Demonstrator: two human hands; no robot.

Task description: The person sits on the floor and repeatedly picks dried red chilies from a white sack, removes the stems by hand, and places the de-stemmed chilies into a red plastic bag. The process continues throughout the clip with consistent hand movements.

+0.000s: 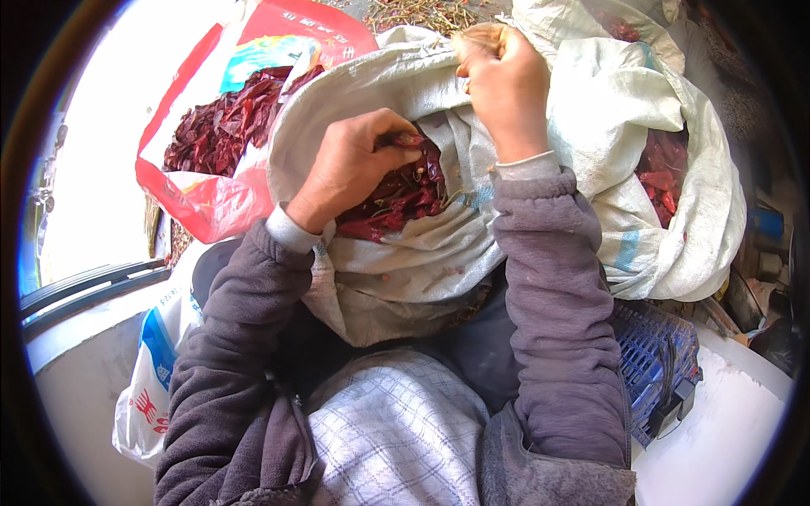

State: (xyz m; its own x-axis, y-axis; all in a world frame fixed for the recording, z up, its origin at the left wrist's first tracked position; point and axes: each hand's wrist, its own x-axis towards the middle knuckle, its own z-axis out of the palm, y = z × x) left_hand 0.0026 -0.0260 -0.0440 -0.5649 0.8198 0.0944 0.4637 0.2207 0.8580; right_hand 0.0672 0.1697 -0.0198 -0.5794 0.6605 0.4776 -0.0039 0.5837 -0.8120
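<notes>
In my left hand (pixel 351 158) is a dried red chili pepper (pixel 408 139), pinched between thumb and fingers. Below that hand, more dried chilies (pixel 392 212) lie in the mouth of a white woven sack (pixel 405 297) standing before me. My right hand (pixel 506 79) is raised over the sack's far rim, its fingers curled and blurred. Whether anything is inside those fingers cannot be made out. Just past it, a heap of dry stems (pixel 424 14) lies on the ground.
At left, a red and white plastic bag (pixel 209 205) holds dark red dried chili pods (pixel 234 120). Another woven sack (pixel 607 126) with chilies stands at right. A blue plastic basket (pixel 652 360) sits by my right arm, and a printed white bag (pixel 152 386) by my left.
</notes>
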